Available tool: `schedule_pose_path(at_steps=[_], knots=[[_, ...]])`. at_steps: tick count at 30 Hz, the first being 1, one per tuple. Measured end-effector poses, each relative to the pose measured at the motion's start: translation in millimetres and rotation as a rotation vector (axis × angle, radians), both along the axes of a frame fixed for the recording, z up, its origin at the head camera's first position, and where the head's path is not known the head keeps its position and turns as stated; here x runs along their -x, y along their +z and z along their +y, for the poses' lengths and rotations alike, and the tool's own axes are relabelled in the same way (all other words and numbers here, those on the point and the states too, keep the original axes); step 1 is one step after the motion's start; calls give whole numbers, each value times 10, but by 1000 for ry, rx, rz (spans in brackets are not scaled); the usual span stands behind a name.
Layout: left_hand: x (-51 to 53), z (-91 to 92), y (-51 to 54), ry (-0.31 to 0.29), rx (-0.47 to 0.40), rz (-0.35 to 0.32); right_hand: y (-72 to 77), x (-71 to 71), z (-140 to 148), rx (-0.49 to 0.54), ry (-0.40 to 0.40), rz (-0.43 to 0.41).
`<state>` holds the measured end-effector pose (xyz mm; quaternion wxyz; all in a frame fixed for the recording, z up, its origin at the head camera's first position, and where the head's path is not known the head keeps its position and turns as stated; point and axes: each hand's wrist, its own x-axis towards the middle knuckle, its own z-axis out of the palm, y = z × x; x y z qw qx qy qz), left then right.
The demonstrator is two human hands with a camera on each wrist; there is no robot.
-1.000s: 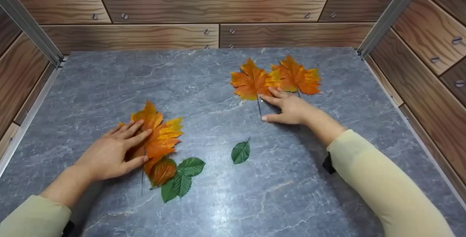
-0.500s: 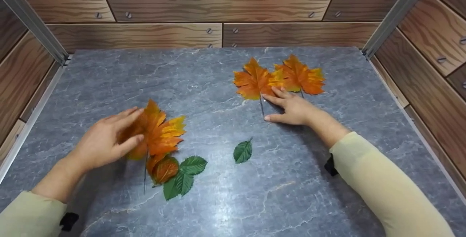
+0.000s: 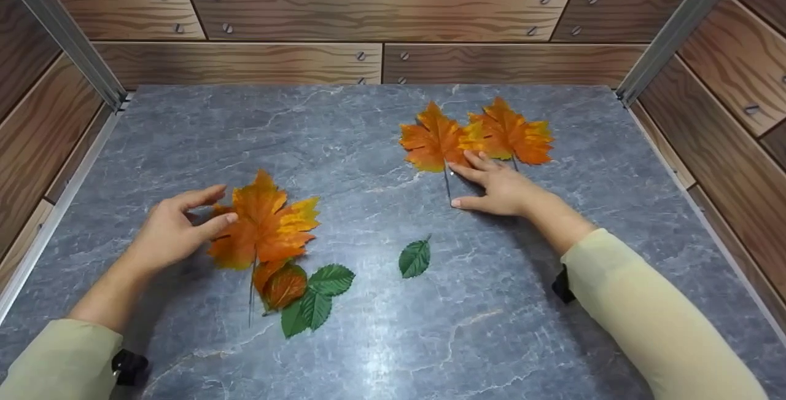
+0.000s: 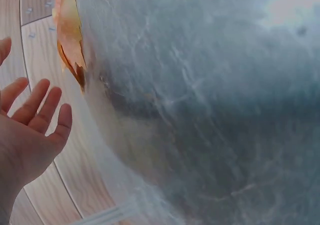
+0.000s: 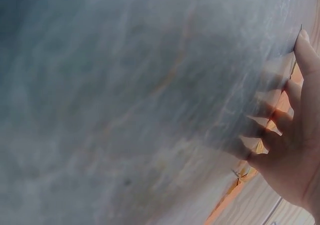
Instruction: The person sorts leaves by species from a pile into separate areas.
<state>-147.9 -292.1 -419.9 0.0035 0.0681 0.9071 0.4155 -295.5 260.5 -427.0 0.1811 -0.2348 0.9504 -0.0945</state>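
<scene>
With right hand (image 3: 503, 190), fingers spread, lightly press orange fabric-looking maple leaf (image 3: 430, 142), one o'clock; with left hand (image 3: 172, 228), fingers relaxed, avoid snagging yellow-streaked twin (image 3: 279, 228), nine.

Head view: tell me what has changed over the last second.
The left hand has lifted off the near orange leaf and drawn back to its left edge. The right hand stays at the far orange leaves; the green leaves lie as before.
</scene>
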Motion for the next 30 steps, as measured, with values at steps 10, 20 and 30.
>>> schedule_pose_path(at_steps=[10, 20, 30], knots=[[62, 2, -204, -88, 84, -21, -17, 3, 12, 7, -9, -10], [61, 45, -228, -94, 207, -37, -18, 0, 15, 15, -16, -6], [108, 72, -241, -139, 169, -4, -5, -12, 5, 28, -1, -6]])
